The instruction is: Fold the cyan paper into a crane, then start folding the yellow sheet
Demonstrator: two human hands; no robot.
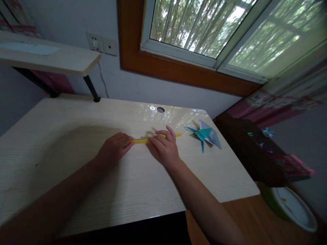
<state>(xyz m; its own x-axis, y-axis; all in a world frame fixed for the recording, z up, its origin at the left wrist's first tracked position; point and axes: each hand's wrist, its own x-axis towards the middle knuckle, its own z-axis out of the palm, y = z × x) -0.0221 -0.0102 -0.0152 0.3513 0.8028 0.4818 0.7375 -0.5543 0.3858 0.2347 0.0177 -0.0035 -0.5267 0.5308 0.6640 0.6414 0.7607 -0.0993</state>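
A narrow yellow strip (140, 141), which looks like folded paper, lies almost level just over the table (143, 183). My left hand (116, 146) pinches its left end between thumb and fingers. My right hand (165, 146) grips it near the middle, with the index and another finger raised; the strip's right end sticks out past those fingers. To the right of my right hand sits a folded paper crane (204, 133), teal with pale wings. The undersides of both hands are hidden.
A raised shelf (74, 63) on black legs stands at the back left, with a pale sheet (30, 47) on it. Near the table's back edge is a round cable hole (160, 110). Right of the table are a dark cabinet (255, 146) and a round bin (293, 207).
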